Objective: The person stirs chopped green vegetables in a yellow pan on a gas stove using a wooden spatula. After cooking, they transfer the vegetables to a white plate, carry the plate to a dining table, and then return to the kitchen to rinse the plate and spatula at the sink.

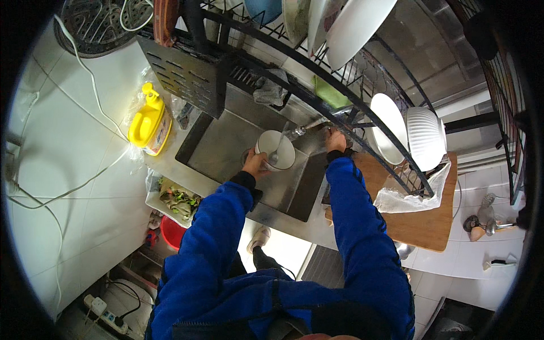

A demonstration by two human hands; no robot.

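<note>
My left hand point(256, 165) grips the rim of a white bowl point(287, 157) over the steel sink point(212, 144). A metal spoon point(274, 157) leans inside the bowl, under the end of the faucet point(301, 130). My right hand point(335, 140) is at the sink's right back corner, beside the faucet and partly behind the black rack bar; its fingertips are hidden, so whether it holds anything cannot be told. A grey cloth point(271, 88) lies behind the sink, with a green cloth point(331, 91) to its right.
A black dish rack point(297, 55) with plates and a white ribbed bowl point(426, 138) arches over the sink's back. Left stands a yellow pump bottle point(151, 123); a white bin point(170, 202) with leafy scraps is nearer. A wooden board point(420, 227) lies at the right.
</note>
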